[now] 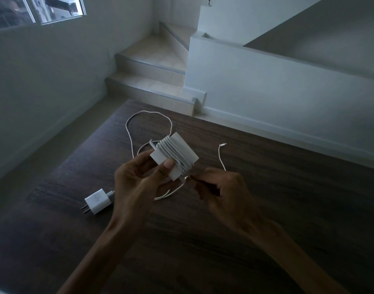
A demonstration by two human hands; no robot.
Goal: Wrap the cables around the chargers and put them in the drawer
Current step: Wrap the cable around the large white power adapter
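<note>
Charger (174,154) held above worktop (287,187) in left hand (133,181), thumb pinning the wound coils so they stay put, while right hand (222,192) pinches the cable (222,158) tail taut for another turn; second charger (98,200) lies unwrapped on worktop.

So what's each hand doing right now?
Left hand: holding the big charger.
Right hand: pinching the cable.

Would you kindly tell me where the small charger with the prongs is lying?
In the head view, the small charger lies on the dark wooden table, left of the left hand.
</note>
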